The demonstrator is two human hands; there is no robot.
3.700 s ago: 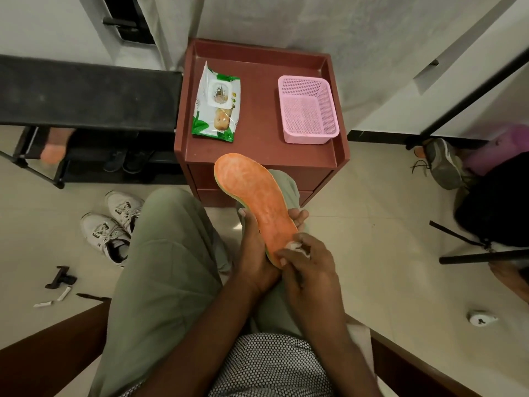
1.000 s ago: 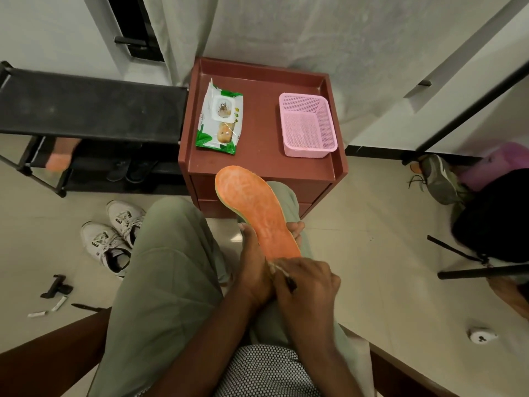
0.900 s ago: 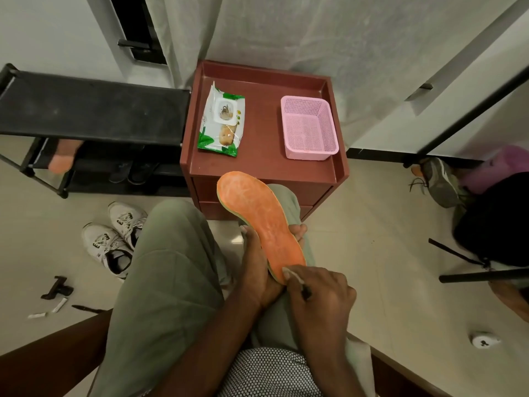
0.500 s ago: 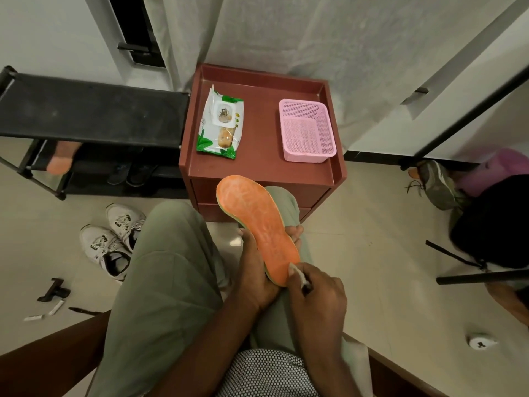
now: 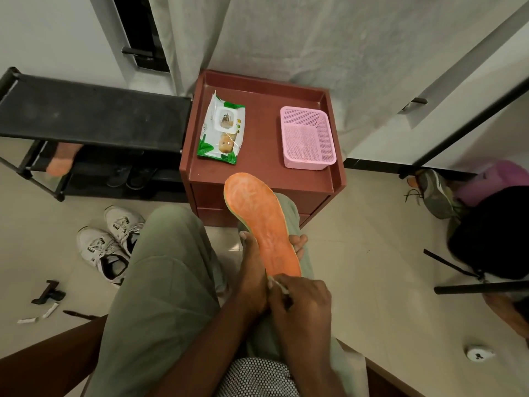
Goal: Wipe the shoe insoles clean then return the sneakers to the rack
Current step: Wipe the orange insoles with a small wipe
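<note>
wiping the orange insole

sliding back, the right hand (image 5: 300, 305) now pinches a white wipe (image 5: 278, 285) at the near heel end of the orange insole (image 5: 262, 224). left hand (image 5: 254, 279) grips the insole from below, over the lap. gray sneakers (image 5: 110, 242) sit on the floor, left, near the black rack (image 5: 91, 116).

Home entryway: shoe rack (image 5: 94, 116), sneakers (image 5: 111, 242), tiled floor (image 5: 372, 253).

Bare cabinet top (image 5: 262, 133) between wipes pack (image 5: 221, 130) and pink basket (image 5: 307, 138) — knees crowd below
</note>
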